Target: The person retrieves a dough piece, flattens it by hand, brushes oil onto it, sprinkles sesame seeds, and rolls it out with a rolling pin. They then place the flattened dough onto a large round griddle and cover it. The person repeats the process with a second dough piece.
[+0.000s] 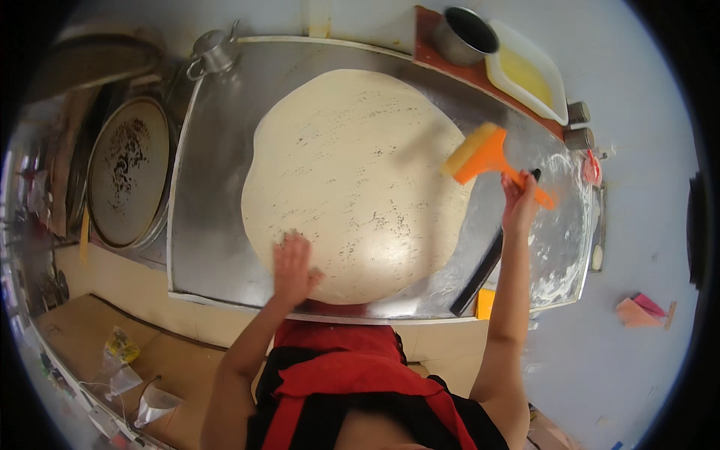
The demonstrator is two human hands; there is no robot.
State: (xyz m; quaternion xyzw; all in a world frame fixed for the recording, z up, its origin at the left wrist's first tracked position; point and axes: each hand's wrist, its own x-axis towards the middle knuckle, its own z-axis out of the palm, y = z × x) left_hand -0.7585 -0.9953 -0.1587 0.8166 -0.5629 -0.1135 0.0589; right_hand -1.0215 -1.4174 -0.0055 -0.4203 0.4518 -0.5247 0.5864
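Note:
A large round sheet of dough, flecked with dark specks, covers much of the metal worktop. My left hand is flat over its lower left edge, blurred, holding nothing; whether the palm touches the dough I cannot tell. In my right hand is the handle of a wide orange brush with pale yellow bristles. The brush head is tilted over the dough's right edge, and its shadow falls on the sheet. Partly hidden by my right forearm, a long black rod lies on the worktop.
A metal pot and a white tub of yellow liquid stand on a reddish board at the back right. Flour is smeared at the right end. A metal pitcher sits back left, a round pan further left. A yellow scraper-like piece lies by the front edge.

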